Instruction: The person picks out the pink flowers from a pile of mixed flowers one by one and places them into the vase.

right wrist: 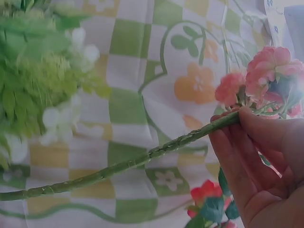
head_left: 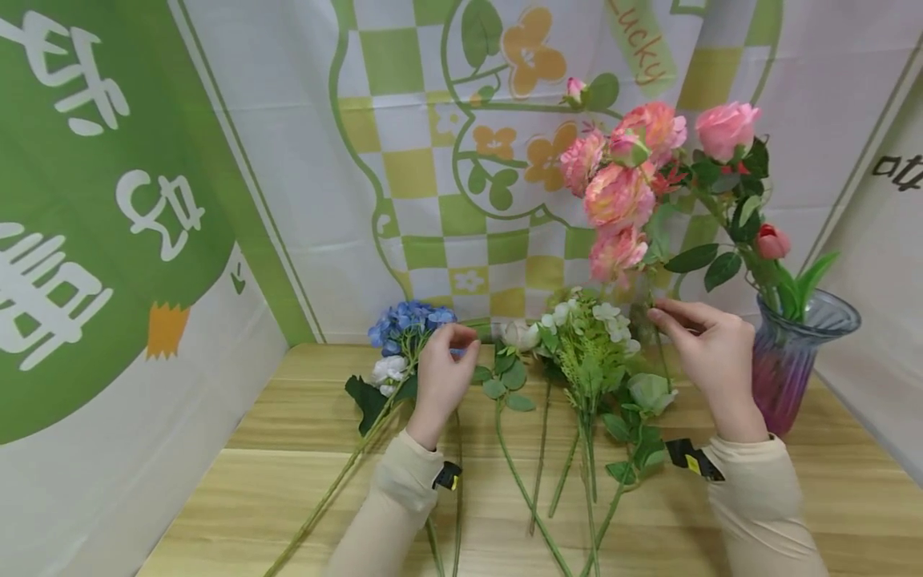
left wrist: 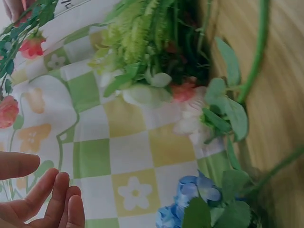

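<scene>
Between thumb and fingers my right hand [head_left: 714,361] pinches the green stem of a spray of pink peony-like flowers [head_left: 618,196]. The blooms stand above the hand, and the bare stem [right wrist: 118,166] runs out below it in the right wrist view. My left hand [head_left: 441,381] holds nothing; its thumb and loosely bent fingers [left wrist: 45,190] are apart. It hovers beside a blue hydrangea [head_left: 404,320]. To the right of my right hand stands a blue-to-purple glass vase [head_left: 782,377], with a pink rose [head_left: 727,131] and a red tulip [head_left: 773,240] in it.
Flower stems lie across the wooden table [head_left: 245,481]: a white flower [head_left: 389,370] at the left, a leafy bunch with white blossoms [head_left: 593,361] in the middle, and a pale green rose [head_left: 651,393] near the vase. A printed cloth [head_left: 418,172] hangs behind.
</scene>
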A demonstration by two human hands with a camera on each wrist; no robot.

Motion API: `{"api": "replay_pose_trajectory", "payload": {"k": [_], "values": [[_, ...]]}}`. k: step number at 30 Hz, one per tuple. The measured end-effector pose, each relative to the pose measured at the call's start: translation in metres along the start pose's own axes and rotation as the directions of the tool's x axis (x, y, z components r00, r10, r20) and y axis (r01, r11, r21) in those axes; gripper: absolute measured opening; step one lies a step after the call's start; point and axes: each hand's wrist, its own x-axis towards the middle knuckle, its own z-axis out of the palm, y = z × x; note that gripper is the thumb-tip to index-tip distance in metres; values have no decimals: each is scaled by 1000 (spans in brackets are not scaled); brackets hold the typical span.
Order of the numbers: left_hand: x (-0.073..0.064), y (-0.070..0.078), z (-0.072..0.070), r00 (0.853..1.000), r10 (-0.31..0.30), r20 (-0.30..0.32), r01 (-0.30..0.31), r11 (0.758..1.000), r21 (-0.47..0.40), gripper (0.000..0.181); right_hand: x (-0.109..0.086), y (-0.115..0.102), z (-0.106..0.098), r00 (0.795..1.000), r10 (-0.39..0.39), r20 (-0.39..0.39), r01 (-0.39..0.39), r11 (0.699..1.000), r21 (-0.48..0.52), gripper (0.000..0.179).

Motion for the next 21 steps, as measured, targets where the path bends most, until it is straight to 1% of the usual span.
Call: {"api": "replay_pose_trajectory", "payload": {"k": [4, 9, 13, 17, 21], "values": [[-3, -4, -3, 1000, -13, 21, 12, 1000, 20, 11, 5, 4, -12, 999, 12, -41, -13, 1000, -25, 15], [-4, -10, -5, 1000, 0, -1, 0, 997, 74, 12, 11, 6, -26, 997, 28, -69, -31, 999, -39, 17], [-5, -15, -8, 1000, 1, 10, -2, 995, 97, 11, 18, 8, -38, 994, 68, -86, -72, 996, -47, 20], [-8, -20, -10, 999, -24, 37, 20, 993, 119, 10, 26, 9, -47, 988, 116, -101, -118, 993, -16, 23], [-11, -25, -13, 998, -30, 47, 23, 989, 143, 11, 34, 10, -56, 979, 176, -101, -174, 984, 27, 27]]}}
